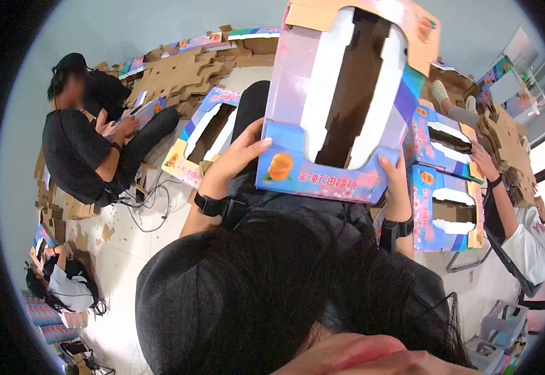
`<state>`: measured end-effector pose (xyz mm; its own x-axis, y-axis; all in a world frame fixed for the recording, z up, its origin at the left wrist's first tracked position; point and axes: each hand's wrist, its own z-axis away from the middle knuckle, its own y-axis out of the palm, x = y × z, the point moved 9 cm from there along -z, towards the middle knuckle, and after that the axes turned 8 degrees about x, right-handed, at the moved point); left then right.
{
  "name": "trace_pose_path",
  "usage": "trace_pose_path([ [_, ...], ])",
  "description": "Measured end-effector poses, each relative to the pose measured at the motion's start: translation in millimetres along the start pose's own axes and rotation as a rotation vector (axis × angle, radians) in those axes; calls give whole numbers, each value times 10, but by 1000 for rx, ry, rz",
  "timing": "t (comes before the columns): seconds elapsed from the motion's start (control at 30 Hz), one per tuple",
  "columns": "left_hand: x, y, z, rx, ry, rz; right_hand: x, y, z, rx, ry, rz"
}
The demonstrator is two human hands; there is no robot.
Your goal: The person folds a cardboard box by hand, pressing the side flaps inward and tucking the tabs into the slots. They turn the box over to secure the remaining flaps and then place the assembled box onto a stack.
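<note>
A printed cardboard fruit box (322, 179) is held up in front of me, with peach pictures, pink Chinese lettering and a long opening between white inner flaps. My left hand (238, 156) grips its left lower corner, thumb on the front and the other fingers mostly hidden behind. At the right lower corner, my right hand (397, 181) is closed round the edge, thumb in front. Dark bands circle both wrists. Just beyond my left hand, a similar box (181, 167) rests on the floor.
Two more boxes (444, 240) stand at right, touched by another person's hand (485, 161). A person in black (78, 147) sits at left with a box. Flattened cardboard (185, 78) is heaped along the wall. Cables (153, 203) lie on the floor; grey plastic stools (500, 325) stand lower right.
</note>
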<state>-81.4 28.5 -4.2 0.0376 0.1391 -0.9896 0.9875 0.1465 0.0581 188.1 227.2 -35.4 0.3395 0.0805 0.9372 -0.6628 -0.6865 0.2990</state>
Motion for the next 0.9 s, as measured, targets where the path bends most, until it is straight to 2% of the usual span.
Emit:
trace_pose_path([
  [0.17,34,-246,-73,-302,19,-56,15,126,-219,-46,37,-9],
  [0.27,8,-344,-42,-354,97,-104,-6,196,-273,-47,102,-29],
  [0.4,22,-408,-8,-415,62,-235,-10,179,-318,-47,132,-13],
  [0.63,-67,-287,10,-333,67,-256,-53,113,-320,-38,106,-22],
  [0.73,-196,-251,55,-338,150,-346,-68,107,-266,-67,127,-59],
  [0.9,-300,-151,66,-271,158,-367,-86,44,-212,-100,118,-80],
])
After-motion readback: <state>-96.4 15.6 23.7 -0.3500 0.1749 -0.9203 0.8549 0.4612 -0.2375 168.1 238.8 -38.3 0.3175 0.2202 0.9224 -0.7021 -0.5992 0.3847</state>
